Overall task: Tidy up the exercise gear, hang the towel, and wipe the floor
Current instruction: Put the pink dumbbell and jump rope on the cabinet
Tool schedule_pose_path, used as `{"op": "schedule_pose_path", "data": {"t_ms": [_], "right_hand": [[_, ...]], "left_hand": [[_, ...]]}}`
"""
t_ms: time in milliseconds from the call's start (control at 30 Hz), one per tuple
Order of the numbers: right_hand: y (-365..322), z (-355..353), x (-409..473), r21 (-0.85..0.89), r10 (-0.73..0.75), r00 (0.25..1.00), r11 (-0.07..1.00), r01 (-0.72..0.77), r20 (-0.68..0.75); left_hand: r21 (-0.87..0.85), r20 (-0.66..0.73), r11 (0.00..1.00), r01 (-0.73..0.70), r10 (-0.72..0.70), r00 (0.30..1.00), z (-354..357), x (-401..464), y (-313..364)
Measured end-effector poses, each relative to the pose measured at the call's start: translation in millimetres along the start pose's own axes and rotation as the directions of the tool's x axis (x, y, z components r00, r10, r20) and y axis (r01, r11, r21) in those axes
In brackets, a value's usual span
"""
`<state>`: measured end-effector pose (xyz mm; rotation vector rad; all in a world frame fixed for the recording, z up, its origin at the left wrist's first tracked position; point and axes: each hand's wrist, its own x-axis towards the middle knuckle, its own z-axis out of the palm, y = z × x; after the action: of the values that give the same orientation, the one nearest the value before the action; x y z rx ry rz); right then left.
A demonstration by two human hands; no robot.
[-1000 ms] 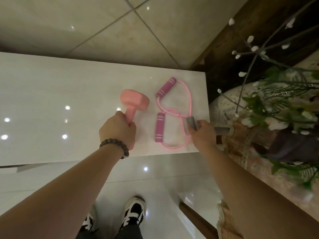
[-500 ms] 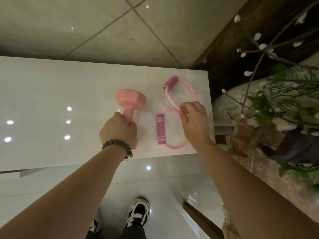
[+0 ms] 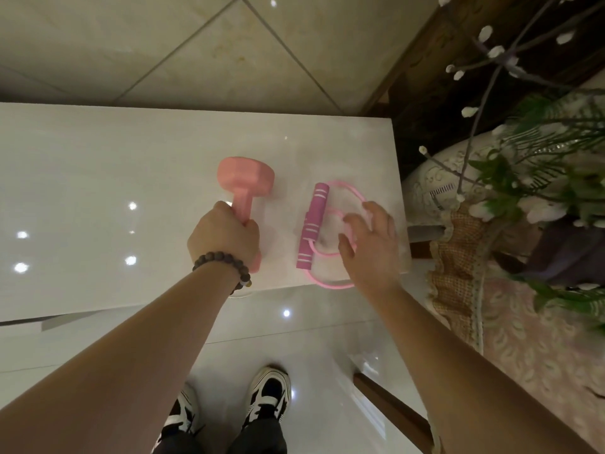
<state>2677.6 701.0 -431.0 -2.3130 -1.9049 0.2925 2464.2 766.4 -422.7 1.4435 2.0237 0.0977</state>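
Observation:
A pink dumbbell (image 3: 246, 179) lies on the glossy white cabinet top (image 3: 98, 191). My left hand (image 3: 222, 237), with a bead bracelet at the wrist, is closed around its handle. To the right lies a pink resistance band (image 3: 330, 257) folded on itself, its two purple foam grips (image 3: 312, 224) side by side. My right hand (image 3: 373, 247) hovers over the band's loops with fingers spread, holding nothing; whether its fingertips touch the tubing is unclear.
A white vase with green leaves and budded branches (image 3: 523, 178) stands to the right on a lace-edged cloth (image 3: 458, 283). Dark wood trim (image 3: 419, 77) runs behind it. Beige floor tiles (image 3: 163, 44) lie beyond the cabinet. My shoes (image 3: 271, 391) are on glossy floor below.
My right hand folded the band so both purple grips now lie together, then opened and lifted off it. The left hand kept its hold on the dumbbell handle.

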Motion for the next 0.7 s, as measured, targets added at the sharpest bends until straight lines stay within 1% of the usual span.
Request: {"op": "schedule_pose_path", "data": {"t_ms": [33, 100, 167, 267, 367, 500, 600, 633, 700], "right_hand": [[-2.0, 0.8, 7.9, -0.016, 0.085, 0.996, 0.996, -0.085, 0.01], [-1.2, 3.8, 25.4, -0.04, 0.253, 0.96, 0.967, -0.25, 0.119], [3.3, 11.7, 37.6, -0.064, 0.316, 0.933, 0.949, -0.309, 0.175], [6.9, 19.2, 45.4, 0.012, 0.288, 0.946, 0.956, -0.293, 0.151], [8.6, 17.8, 46.9, 0.069, 0.235, 0.964, 0.967, -0.245, 0.127], [17.4, -8.1, 73.0, 0.225, 0.188, 0.981, 0.955, -0.193, 0.048], [31.0, -30.5, 111.7, 0.282, 0.209, 0.978, 0.937, -0.207, 0.024], [36.1, -34.5, 123.8, 0.266, 0.218, 0.975, 0.938, -0.222, 0.045], [46.2, -35.6, 137.9, 0.132, 0.249, 0.965, 0.957, -0.258, 0.083]], "left_hand": [[0.001, 0.0, 1.0, -0.001, 0.001, 1.0, 0.0, 0.1, 0.1], [0.004, 0.002, 1.0, -0.001, 0.001, 1.0, 0.3, 0.5, 0.2], [0.009, 0.006, 1.0, -0.002, 0.002, 1.0, 0.5, 0.6, 0.2], [0.017, 0.008, 1.0, -0.006, 0.006, 1.0, 1.0, 0.1, 1.1], [0.016, 0.0, 1.0, -0.006, 0.006, 1.0, 1.5, -0.6, 1.3], [0.056, 0.004, 0.998, -0.007, 0.006, 1.0, 3.7, 0.0, -0.2], [0.054, 0.006, 0.999, -0.006, 0.006, 1.0, 5.6, 1.4, -1.2], [0.052, 0.004, 0.999, -0.007, 0.007, 1.0, 6.2, 1.9, -1.3], [0.05, 0.001, 0.999, -0.006, 0.006, 1.0, 6.7, 2.5, -1.5]]}}
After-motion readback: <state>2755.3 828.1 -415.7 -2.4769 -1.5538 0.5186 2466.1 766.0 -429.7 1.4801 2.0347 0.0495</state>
